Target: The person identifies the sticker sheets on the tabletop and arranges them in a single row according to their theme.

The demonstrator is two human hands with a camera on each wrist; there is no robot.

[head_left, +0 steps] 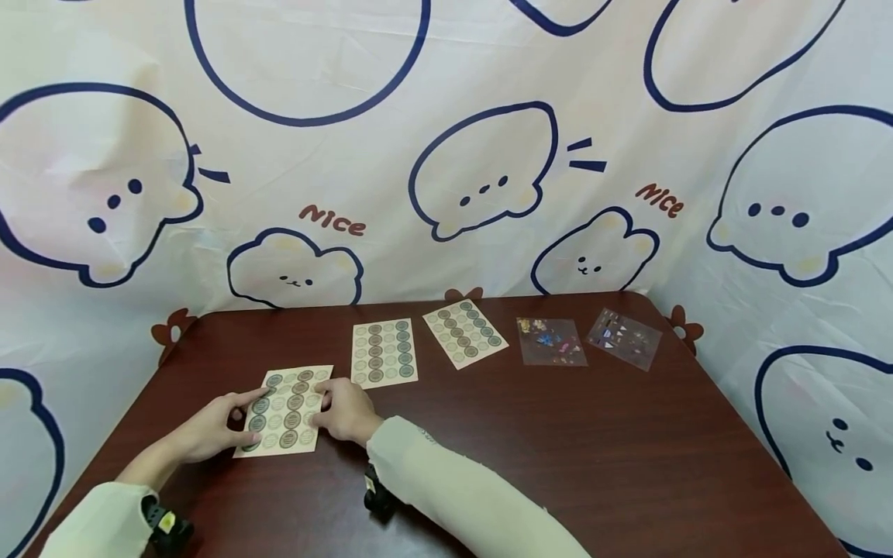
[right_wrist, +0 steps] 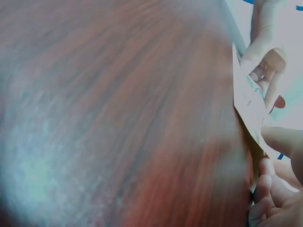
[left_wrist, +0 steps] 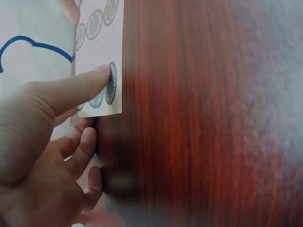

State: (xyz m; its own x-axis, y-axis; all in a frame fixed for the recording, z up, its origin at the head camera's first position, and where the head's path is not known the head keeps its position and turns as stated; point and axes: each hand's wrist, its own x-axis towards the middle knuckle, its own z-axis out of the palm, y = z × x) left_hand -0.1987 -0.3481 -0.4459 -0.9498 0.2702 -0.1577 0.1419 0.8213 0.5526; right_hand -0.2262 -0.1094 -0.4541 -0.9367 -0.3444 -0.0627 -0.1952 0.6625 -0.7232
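A cream sheet of round stickers (head_left: 282, 415) is held by both hands at the left of the table, its right side slightly raised in the right wrist view. My left hand (head_left: 207, 428) grips the sheet's left side; in the left wrist view the thumb (left_wrist: 85, 87) presses on a printed circle while the other fingers lie past the edge, partly hidden. On the opposite edge, my right hand (head_left: 349, 411) pinches the sheet, with the thumb (right_wrist: 281, 139) above and curled fingers below, as the right wrist view shows.
Two similar sticker sheets, one upright (head_left: 384, 353) and one slanted (head_left: 466, 333), lie farther back on the dark wooden table (head_left: 558, 457). To their right are two clear sheets, one with colourful stickers (head_left: 551, 342) and one with small pale pieces (head_left: 624, 339). A printed curtain (head_left: 391, 170) surrounds the table.
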